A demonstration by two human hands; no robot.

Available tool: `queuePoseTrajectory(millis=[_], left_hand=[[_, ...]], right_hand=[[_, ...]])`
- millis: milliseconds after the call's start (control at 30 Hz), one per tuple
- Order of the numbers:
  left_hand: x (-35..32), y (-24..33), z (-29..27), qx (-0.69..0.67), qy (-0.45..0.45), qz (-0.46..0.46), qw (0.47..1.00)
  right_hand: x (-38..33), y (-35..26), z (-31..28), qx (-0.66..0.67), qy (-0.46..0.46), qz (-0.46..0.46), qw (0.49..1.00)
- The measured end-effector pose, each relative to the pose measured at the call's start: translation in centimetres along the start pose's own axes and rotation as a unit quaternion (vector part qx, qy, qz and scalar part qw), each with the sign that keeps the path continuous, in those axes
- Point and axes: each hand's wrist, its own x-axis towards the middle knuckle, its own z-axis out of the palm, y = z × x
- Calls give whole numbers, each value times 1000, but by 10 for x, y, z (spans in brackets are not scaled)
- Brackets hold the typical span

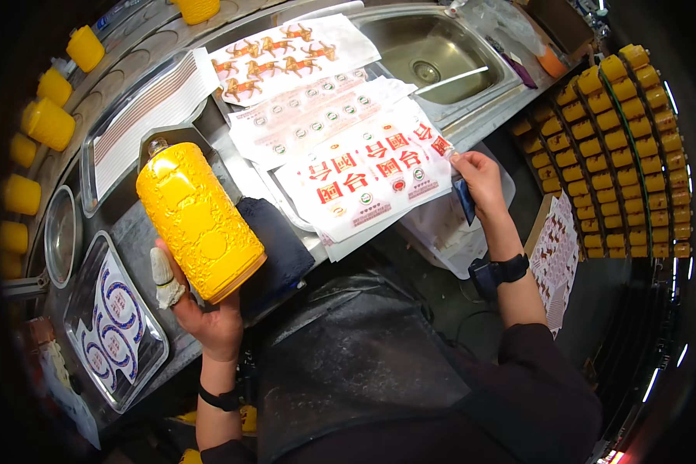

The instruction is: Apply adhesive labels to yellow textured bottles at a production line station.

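Observation:
My left hand (215, 329) is closed round the lower part of a yellow embossed bottle (197, 220), which tilts with its neck away from me. White wrapping covers one of its digits. At the sheets' right edge, my right hand (479, 182) pinches the corner of a white decal sheet (379, 182) printed with red characters and small round emblems. A flat blue piece (464, 201), perhaps a scraper, sits against that hand's palm. Beneath lie more decal sheets (286, 124), and another sheet with gold-and-red figures (274, 58) lies beyond. A dark folded cloth (274, 240) rests beside the bottle.
A metal sink (460, 54) is at the back right. Trays hold striped sheets (151, 116) and blue-edged decals (116, 325); a round metal dish (62, 232) stands between them. Yellow bottles (48, 124) line the left. Racked bottles (615, 155) rise at right, near a translucent bin (460, 243).

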Motion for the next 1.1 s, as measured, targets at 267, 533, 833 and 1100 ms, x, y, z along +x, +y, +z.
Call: queuePoseTrajectory(millis=[267,533,833,1100], left_hand=[[-2,0,-2,9,4,-13,1000],[0,1,-3,27,8,-9,1000],[12,15,-21,68,-34,-12,997],[34,24,-19,37,-81,-17,996]], right_hand=[[124,-23,-36,-215,109,-255,936],[249,-46,11,-435,18,-204,877],[262,-51,5,-497,-25,-245,832],[42,-179,71,-384,-100,-390,831]])
